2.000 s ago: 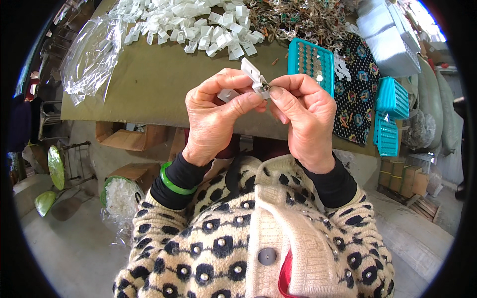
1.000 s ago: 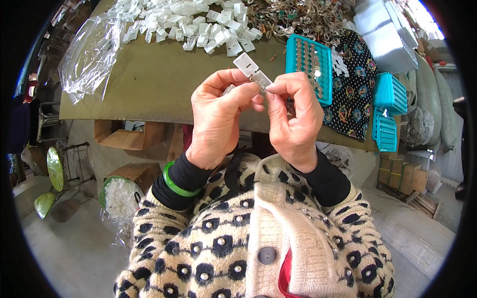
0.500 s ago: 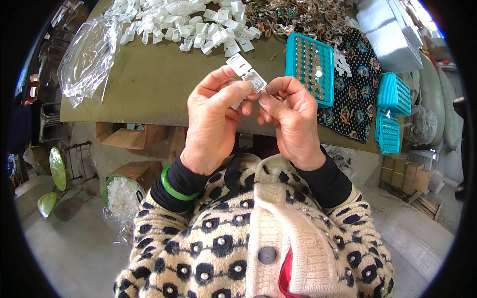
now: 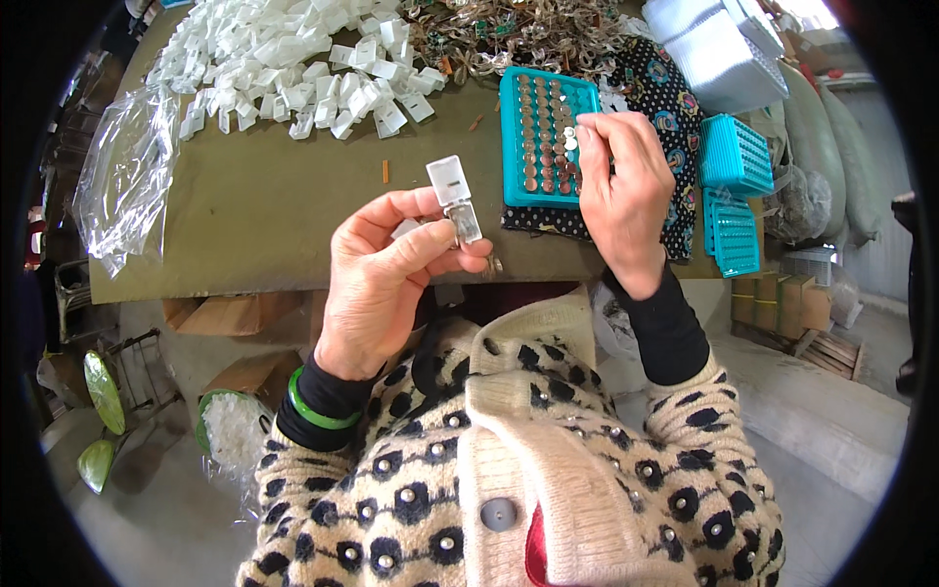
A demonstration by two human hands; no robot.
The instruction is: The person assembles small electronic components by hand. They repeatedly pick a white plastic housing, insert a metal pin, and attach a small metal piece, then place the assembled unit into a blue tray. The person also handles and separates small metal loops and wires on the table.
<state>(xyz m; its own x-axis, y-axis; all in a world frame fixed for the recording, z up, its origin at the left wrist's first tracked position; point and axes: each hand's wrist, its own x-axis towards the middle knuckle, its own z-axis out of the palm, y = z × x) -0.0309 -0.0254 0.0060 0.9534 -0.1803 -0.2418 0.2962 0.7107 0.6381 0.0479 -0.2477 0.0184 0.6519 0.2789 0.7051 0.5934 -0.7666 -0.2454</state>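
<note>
Left hand (image 4: 391,284) pinches small clear plastic case (image 4: 454,201) by lower end, held above table (image 4: 264,210). Right hand (image 4: 621,191) fingertips closed over coin-like cell at teal tray (image 4: 521,137). Case likely light, rigid, slick; hold by side edges.

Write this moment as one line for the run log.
left hand: holds small white plastic clip | right hand: fingertips on teal plastic tray of round metal pieces | surface: olive table
</note>
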